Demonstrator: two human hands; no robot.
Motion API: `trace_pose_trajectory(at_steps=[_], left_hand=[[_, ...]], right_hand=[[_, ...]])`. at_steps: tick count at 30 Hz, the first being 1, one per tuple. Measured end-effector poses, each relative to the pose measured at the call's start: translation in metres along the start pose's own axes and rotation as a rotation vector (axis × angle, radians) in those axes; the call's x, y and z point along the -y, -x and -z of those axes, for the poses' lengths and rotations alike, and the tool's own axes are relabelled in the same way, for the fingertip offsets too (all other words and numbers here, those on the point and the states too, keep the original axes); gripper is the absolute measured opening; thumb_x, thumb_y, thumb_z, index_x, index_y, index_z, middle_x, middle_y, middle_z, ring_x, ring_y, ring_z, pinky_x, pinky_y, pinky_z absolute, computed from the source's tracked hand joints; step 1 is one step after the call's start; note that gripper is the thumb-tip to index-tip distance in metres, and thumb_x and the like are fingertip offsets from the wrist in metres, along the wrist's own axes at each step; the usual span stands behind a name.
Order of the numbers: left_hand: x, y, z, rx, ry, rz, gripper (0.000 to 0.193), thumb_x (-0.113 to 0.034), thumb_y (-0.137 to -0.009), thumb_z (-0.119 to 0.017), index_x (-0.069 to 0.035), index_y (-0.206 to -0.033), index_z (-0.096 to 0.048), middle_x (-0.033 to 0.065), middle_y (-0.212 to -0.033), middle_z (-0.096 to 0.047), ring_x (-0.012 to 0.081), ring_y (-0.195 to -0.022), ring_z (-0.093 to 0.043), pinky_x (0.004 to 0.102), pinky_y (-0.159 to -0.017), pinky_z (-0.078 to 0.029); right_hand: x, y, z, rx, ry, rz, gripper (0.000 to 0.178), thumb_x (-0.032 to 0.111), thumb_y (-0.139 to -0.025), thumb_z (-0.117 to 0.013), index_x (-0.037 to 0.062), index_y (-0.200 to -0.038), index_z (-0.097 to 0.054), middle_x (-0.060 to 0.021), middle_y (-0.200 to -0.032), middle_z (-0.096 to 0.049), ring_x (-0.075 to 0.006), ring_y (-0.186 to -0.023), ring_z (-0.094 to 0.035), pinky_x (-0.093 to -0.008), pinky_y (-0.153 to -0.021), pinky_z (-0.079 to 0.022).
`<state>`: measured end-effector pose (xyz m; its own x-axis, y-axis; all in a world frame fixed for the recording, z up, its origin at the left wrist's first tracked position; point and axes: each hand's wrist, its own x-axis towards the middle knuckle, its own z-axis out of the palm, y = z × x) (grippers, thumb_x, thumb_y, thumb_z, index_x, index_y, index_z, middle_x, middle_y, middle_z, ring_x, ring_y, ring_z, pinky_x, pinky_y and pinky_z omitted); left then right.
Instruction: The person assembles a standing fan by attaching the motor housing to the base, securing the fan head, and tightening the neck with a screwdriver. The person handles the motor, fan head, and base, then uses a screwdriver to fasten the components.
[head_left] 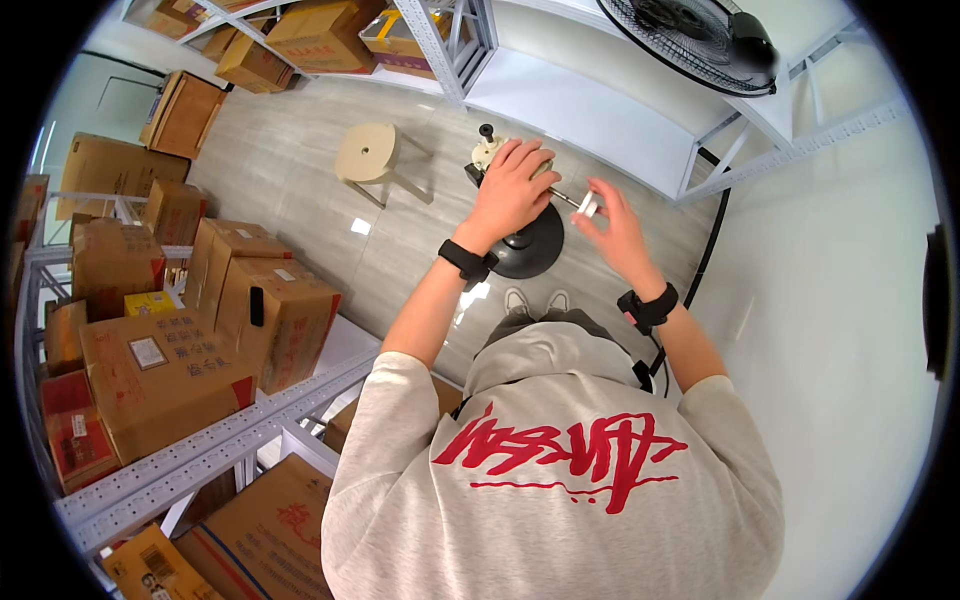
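In front of me a stand fan without its grille rises from a round black base [528,250]. My left hand [512,195] lies over its cream motor housing [487,152], fingers curled across the top. A thin metal shaft [566,199] sticks out of the housing toward the right. Around the shaft's free end, my right hand [612,228] pinches a small white round part [587,205] between thumb and fingers. Whether that part sits on the shaft or just off it, I cannot tell. A black knob [486,131] tops the far side of the housing.
A beige stool [368,152] stands to the left of the fan. Brown cartons [165,365] fill the shelving on the left, with a black phone-like object [257,307] on one. At the top right, a black fan grille [690,35] rests on a white shelf [580,105].
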<state>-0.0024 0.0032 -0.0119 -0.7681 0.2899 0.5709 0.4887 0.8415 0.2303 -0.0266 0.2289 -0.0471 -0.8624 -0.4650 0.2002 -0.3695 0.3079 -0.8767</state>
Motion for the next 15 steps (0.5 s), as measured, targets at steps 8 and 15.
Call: trace_pose_trajectory(at_steps=[8,15], left_hand=[[-0.008,-0.004,0.006,0.038,-0.005,0.033,0.028,-0.013,-0.071,-0.078,-0.014,-0.098,-0.070,0.0048,-0.123,-0.062,0.0294,-0.127,-0.053,0.0493,-0.110,-0.039],[-0.006,-0.001,0.007,0.042,-0.023,0.059,0.031,-0.013,-0.072,-0.078,-0.014,-0.102,-0.070,0.0047,-0.123,-0.063,0.0290,-0.127,-0.053,0.0490,-0.111,-0.039]], right_hand=[[0.002,-0.010,0.017,0.220,-0.311,-0.367,0.054,0.025,-0.089,-0.076,0.0056,-0.134,-0.054,-0.0149,-0.136,-0.051,-0.0317,-0.117,-0.061,-0.0379,-0.089,-0.056],[0.011,-0.004,0.014,0.066,0.213,0.249,0.053,0.026,-0.091,-0.075,0.0041,-0.133,-0.052,-0.0149,-0.130,-0.057,-0.0288,-0.113,-0.062,-0.0360,-0.088,-0.056]])
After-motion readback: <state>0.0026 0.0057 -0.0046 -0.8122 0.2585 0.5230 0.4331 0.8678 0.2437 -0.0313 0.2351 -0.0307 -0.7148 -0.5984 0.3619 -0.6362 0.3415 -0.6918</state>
